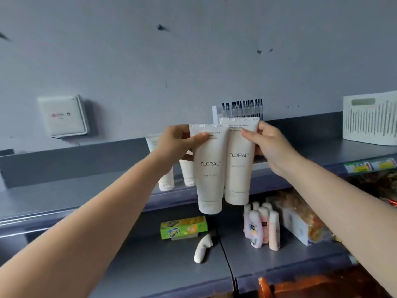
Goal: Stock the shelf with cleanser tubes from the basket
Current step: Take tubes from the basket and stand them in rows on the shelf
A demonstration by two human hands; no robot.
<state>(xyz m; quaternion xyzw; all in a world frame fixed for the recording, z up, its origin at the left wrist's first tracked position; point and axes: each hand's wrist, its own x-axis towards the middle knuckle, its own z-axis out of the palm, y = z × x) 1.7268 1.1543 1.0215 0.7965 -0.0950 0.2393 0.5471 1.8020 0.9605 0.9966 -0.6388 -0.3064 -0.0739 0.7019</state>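
Observation:
My left hand [178, 143] pinches the crimped top of a white FLORAL cleanser tube [209, 179], cap hanging down. My right hand [267, 145] pinches a second white FLORAL tube [238, 173] the same way, right beside the first. Both tubes hang in the air in front of the grey upper shelf [86, 190]. Behind my left hand, two more white tubes [166, 181] stand cap-down on that shelf. An orange shape [266, 287] shows at the bottom edge; I cannot tell if it is the basket.
A white slatted crate [369, 119] stands on the upper shelf at right, a rack of black-tipped items [242, 108] behind the tubes. The lower shelf holds a green box [183, 227], a lying white bottle [203, 248], several pastel bottles [261, 226] and packaged goods [300, 220].

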